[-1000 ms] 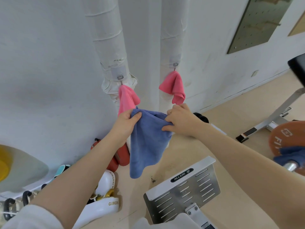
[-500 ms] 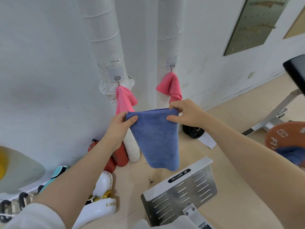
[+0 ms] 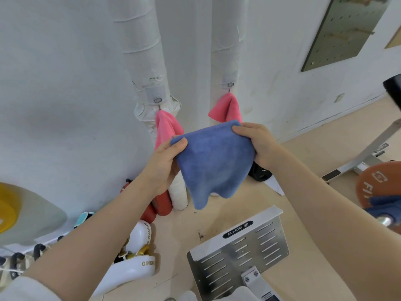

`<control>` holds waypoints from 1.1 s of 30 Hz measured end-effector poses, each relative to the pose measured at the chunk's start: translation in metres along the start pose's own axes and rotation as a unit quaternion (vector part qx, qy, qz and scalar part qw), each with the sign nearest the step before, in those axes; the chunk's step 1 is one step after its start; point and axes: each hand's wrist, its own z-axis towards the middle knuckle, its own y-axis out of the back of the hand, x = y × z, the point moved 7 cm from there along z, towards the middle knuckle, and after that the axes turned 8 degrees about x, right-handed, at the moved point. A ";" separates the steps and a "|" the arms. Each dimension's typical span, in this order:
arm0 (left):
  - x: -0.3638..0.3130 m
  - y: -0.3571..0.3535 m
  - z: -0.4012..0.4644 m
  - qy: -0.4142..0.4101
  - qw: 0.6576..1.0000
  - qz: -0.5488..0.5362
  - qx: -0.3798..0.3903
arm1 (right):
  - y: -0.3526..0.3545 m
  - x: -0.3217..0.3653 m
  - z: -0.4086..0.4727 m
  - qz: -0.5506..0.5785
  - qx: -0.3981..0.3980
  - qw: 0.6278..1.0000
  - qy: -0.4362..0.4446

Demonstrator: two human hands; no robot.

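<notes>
First-person view down two bare forearms in a gym corner. Low on the floor below a wrapped white pipe [image 3: 143, 61] lies a white shoe [image 3: 132, 268]. The left hand [image 3: 161, 165], just right of the pipe and in front of it, pinches the upper left corner of a blue cloth [image 3: 214, 164], thumb on the front. A pink cloth [image 3: 166, 127] hangs from a hook on the pipe, partly behind that hand. The blue cloth hangs in the air right of the pipe, spread between the hands, its lower edge loose. The right hand [image 3: 259, 144] grips its upper right corner. The hands are apart, each clamped on the cloth. Far right of the pipe, at the frame edge, is an orange weight plate [image 3: 377, 183].
</notes>
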 end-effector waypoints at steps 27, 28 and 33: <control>0.052 -0.054 -0.006 0.133 0.965 -0.211 0.085 | 0.004 -0.020 -0.039 0.132 0.138 0.977 -0.095; 0.056 -0.059 -0.008 0.141 0.964 -0.198 0.107 | 0.008 -0.019 -0.041 0.135 0.135 0.977 -0.100; 0.057 -0.076 -0.017 0.148 0.969 -0.126 0.151 | 0.030 -0.016 -0.038 0.105 0.108 0.983 -0.104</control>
